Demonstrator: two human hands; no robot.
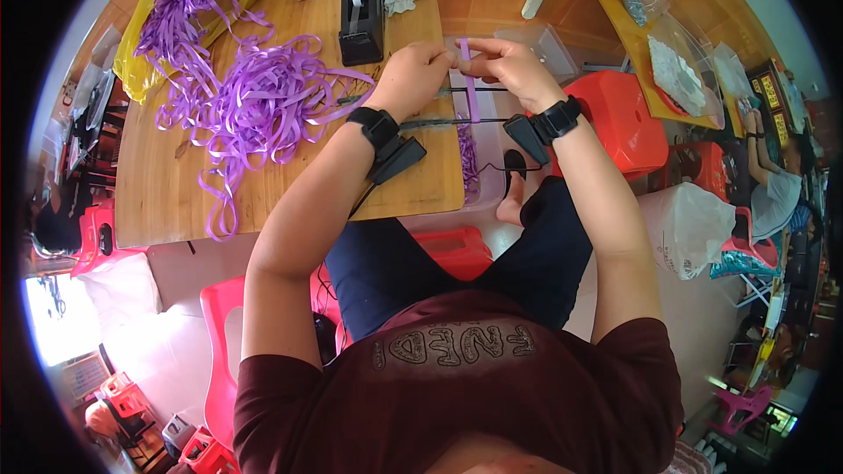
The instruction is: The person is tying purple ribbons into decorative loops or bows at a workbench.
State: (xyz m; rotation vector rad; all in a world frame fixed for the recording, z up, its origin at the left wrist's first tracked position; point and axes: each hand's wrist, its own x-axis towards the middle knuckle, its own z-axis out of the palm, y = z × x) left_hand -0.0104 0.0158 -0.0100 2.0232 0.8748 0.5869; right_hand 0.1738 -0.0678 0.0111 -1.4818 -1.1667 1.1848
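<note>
Just past the right edge of the tabletop (pixel 167 197), the right hand (pixel 522 75) pinches a flat, satiny purple strip (pixel 472 98) lying across slim dark rods (pixel 435 123); the left hand (pixel 413 72) bunches its fingers alongside, grip hidden, can't tell! Glossy ribbon (pixel 255 92) sprawls in curling loops toward the left edge, a blocky black dispenser (pixel 363 35) opposite.
</note>
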